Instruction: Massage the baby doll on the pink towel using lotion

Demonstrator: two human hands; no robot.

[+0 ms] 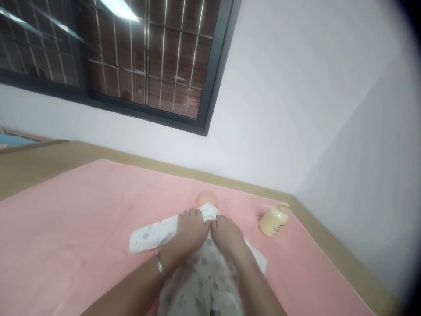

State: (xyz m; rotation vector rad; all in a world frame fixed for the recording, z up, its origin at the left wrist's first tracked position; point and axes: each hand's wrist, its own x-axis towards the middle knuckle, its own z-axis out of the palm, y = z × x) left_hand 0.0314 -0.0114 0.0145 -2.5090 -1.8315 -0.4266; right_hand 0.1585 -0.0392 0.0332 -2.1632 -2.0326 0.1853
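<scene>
Gripping cloth (154, 235) edge, open blanket (82, 219) around

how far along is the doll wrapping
Done: the doll lies on the pink towel with the printed cloth over its body. In hand: left hand and right hand press the cloth at its neck. Left: the cloth's side flap lies spread out, untucked.

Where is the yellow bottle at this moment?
In the head view the yellow bottle sits on the pink blanket, right of the right hand and the doll's head, near the wall.
</scene>
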